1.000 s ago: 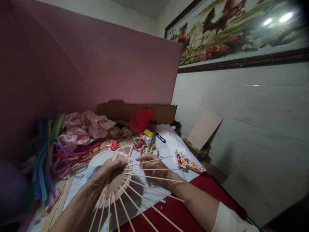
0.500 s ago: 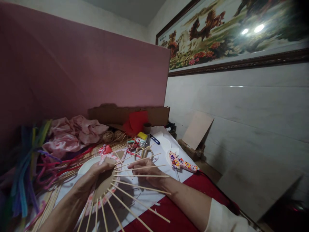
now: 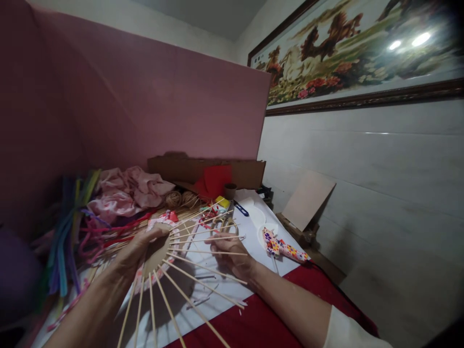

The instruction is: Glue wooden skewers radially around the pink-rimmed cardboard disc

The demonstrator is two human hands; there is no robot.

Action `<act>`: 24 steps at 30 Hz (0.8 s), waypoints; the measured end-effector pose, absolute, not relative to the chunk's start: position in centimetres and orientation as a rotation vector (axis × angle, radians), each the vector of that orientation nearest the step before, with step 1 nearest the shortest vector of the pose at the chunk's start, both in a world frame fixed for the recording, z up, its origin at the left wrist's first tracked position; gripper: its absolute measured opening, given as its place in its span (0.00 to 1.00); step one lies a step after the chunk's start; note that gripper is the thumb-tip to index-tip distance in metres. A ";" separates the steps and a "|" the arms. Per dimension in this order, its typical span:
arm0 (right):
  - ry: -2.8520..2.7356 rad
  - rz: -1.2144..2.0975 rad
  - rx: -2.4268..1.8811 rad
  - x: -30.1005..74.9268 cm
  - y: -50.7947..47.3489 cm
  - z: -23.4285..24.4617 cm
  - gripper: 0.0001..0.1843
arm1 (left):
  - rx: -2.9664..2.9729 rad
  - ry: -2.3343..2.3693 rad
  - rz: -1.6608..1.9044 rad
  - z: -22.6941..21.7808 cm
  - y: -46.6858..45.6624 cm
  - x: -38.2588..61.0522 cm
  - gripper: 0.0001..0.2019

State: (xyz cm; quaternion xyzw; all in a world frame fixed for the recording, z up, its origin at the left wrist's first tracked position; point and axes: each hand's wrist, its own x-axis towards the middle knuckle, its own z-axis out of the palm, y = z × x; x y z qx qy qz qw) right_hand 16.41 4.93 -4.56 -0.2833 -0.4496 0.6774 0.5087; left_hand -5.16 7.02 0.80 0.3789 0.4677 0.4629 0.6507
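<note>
My left hand (image 3: pixel 154 241) grips a brown cardboard piece (image 3: pixel 159 253) edged with pink patterned fabric, thumb on top and the other fingers hidden beneath. Thin wooden sticks (image 3: pixel 205 278) fan out from its rim toward the right and toward me. My right hand (image 3: pixel 232 253) is among the upper sticks, its fingers closed around one stick near the outer end; the exact contact is partly hidden. Just behind that hand lie gold-handled scissors (image 3: pixel 224 224) on white paper (image 3: pixel 253 246).
A blue utility knife (image 3: pixel 241 209), yellow block (image 3: pixel 222 201) and flower-patterned piece (image 3: pixel 282 245) lie beyond my right hand. Pink fabric (image 3: pixel 134 191), twine balls (image 3: pixel 174 199) and fuzzy coloured stems (image 3: pixel 63 246) crowd the left. Red cloth (image 3: pixel 261 314) covers the near side.
The view has swung slightly left, so the scene sits farther right. The fan of sticks has tilted a little, and my right hand stays among the upper sticks.
</note>
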 end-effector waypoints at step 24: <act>-0.746 0.857 -0.785 17.2 5.6 -3.4 0.14 | 0.723 0.944 1.218 0.0 8.0 -6.7 0.04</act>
